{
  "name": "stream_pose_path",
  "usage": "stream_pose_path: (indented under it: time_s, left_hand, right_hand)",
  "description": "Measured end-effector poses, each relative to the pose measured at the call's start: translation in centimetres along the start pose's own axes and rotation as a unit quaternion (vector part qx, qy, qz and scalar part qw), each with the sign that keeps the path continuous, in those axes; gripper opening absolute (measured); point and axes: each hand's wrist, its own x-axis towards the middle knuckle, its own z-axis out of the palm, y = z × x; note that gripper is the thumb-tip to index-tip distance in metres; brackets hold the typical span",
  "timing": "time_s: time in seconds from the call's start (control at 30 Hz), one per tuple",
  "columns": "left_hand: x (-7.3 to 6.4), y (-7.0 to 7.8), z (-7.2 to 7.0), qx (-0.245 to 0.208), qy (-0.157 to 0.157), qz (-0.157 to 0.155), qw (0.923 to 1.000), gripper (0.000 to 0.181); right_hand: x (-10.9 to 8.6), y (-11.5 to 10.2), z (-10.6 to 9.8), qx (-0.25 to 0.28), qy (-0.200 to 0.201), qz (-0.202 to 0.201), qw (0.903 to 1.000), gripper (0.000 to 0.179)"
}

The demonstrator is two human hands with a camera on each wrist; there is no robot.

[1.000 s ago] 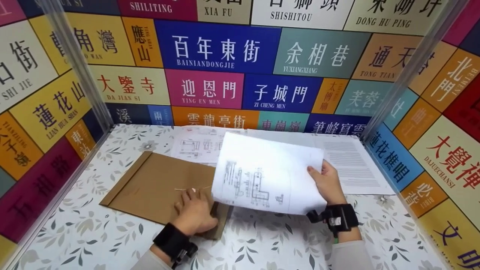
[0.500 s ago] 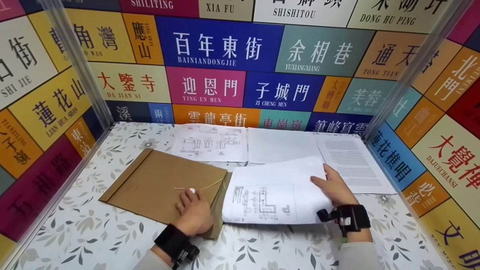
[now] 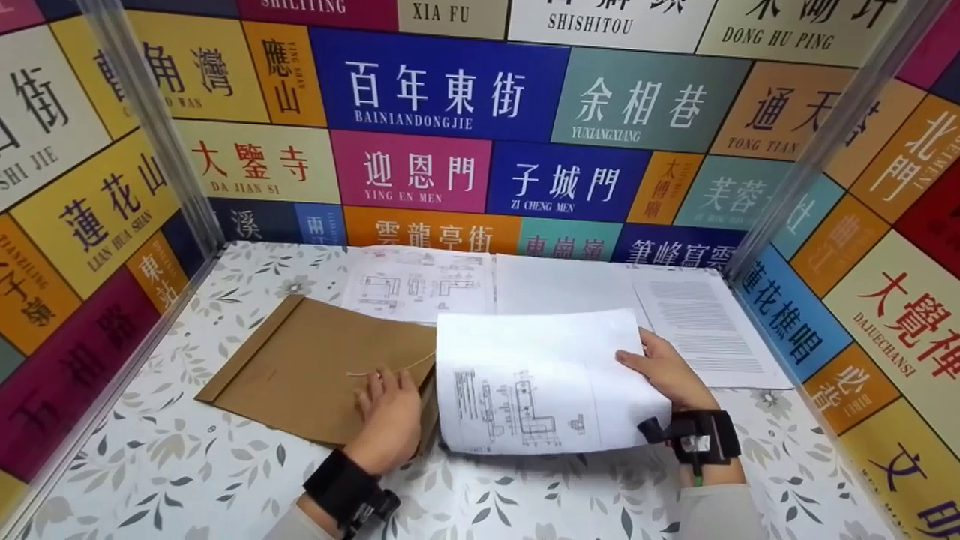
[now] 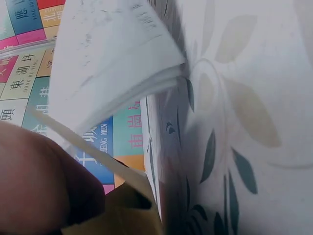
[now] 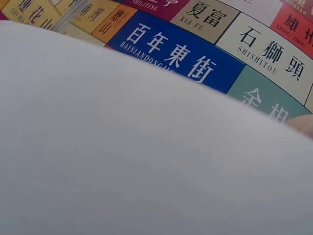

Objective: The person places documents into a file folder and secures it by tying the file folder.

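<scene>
In the head view, the right hand (image 3: 667, 371), at the right of the centre, holds a stack of papers (image 3: 551, 382), with the thumb resting upon the top sheet; so this grip is clasped on the papers. They occupy the centre of the frame, raised above the bench (image 3: 517, 495) and slightly bent, and a technical drawing shows on the lower part of the top sheet. Their left edge overlaps the right end of a brown envelope (image 3: 300, 367), which lies at the left of the centre; I cannot tell whether any sheet is inside it. The left hand (image 3: 390, 409), lower left of the centre, pinches the envelope near its mouth, which gapes in the left wrist view. A thin string (image 3: 394, 367) passes by its fingers. Behind, in the middle of the frame, lie a drawing sheet (image 3: 420, 285), a blank sheet (image 3: 562, 289) and, more to the right, a text sheet (image 3: 701, 322). Colourful sign panels (image 3: 439, 82) fill the upper part.
</scene>
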Motion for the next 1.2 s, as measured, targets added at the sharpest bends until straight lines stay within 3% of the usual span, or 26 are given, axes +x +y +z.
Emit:
stream_pose_path:
  time_s: [0.1,0.23,0.37,0.5,0.57,0.7,0.83,1.07,1.2]
  left_hand:
    - [0.0,-0.1,0.1,-0.004,0.016,0.01,0.9998,0.069]
    - [0.0,-0.1,0.2,-0.011,0.046,0.022,0.9987,0.059]
    - [0.1,-0.1,0.2,-0.025,0.041,0.015,0.9987,0.053]
    - [0.3,-0.1,-0.1,-0.037,0.033,0.004,0.9988,0.058]
    - [0.3,-0.1,-0.2,-0.041,0.036,0.002,0.9985,0.06]
    - [0.3,-0.2,-0.3,-0.054,0.051,-0.001,0.9972,0.065]
    - [0.4,-0.3,-0.3,-0.074,0.06,-0.015,0.9954,0.063]
    - [0.7,-0.7,-0.4,-0.085,0.085,-0.012,0.9927,0.054]
    - [0.9,-0.8,-0.4,-0.079,0.112,0.009,0.9905,0.051]
  right_hand:
    - [0.1,0.1,0.1,0.032,0.007,0.012,0.9994,0.06]
    - [0.6,0.3,0.8,0.034,0.073,0.05,0.9955,0.057]
    - [1.0,0.6,1.7,-0.026,0.134,0.068,0.9883,0.055]
    - [0.9,0.1,2.5,-0.083,0.156,0.054,0.9828,0.057]
    - [0.6,-0.5,2.8,-0.104,0.144,0.044,0.9832,0.063]
    - [0.0,-1.6,3.0,-0.127,0.08,0.033,0.9881,0.084]
    - [-0.5,-2.1,3.0,-0.108,0.022,0.02,0.9937,0.095]
    - [-1.0,-2.5,2.8,-0.01,-0.03,-0.031,0.999,0.084]
    - [-1.0,-2.7,2.8,0.003,-0.04,-0.024,0.9989,0.08]
